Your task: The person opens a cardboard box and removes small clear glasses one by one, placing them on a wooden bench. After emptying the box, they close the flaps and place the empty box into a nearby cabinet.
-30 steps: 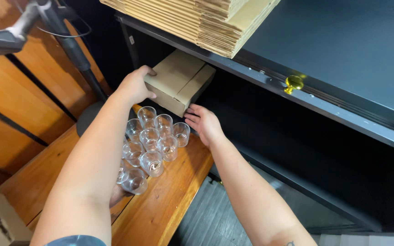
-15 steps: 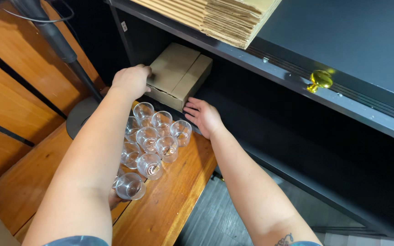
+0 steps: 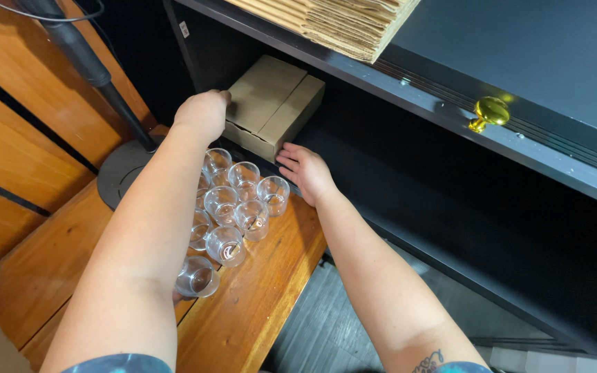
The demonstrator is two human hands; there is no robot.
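A warm wooden bench (image 3: 257, 318) runs alongside a dark cabinet (image 3: 450, 207), whose open lower shelf sits under a black top edged with a small brass knob (image 3: 489, 112). A stack of flattened cardboard (image 3: 340, 24) lies on that top. On the bench a cluster of small clear glasses (image 3: 233, 207) stands upright, packed close together, and a black stand with a round base (image 3: 122, 169) rises beside them.

The cardboard box (image 3: 274, 103) sits just inside the shelf opening. The left hand (image 3: 203, 114) reaches over the glasses, fingers curled around the box's left corner. The right hand (image 3: 305, 169) lies open and flat, fingertips touching the box's lower front edge, gripping nothing.
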